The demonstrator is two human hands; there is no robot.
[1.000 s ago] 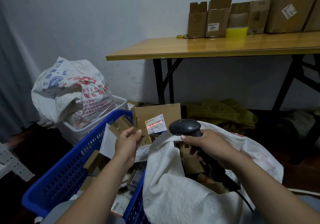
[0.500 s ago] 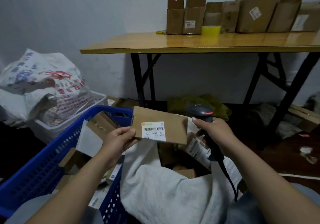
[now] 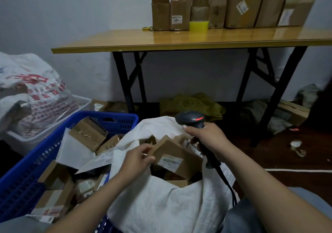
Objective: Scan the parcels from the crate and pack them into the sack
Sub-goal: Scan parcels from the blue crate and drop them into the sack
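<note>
Parcels (image 3: 88,133) in blue crate (image 3: 21,175); labelled box (image 3: 172,159), apparently tilted, in white sack (image 3: 161,205).

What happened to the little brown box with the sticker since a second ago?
The left hand carried the parcel from up in front of the scanner down into the mouth of the white sack, and still pinches its corner. The red scan line across it is gone. The right hand keeps gripping the scanner. The blue crate still holds other parcels.
</note>
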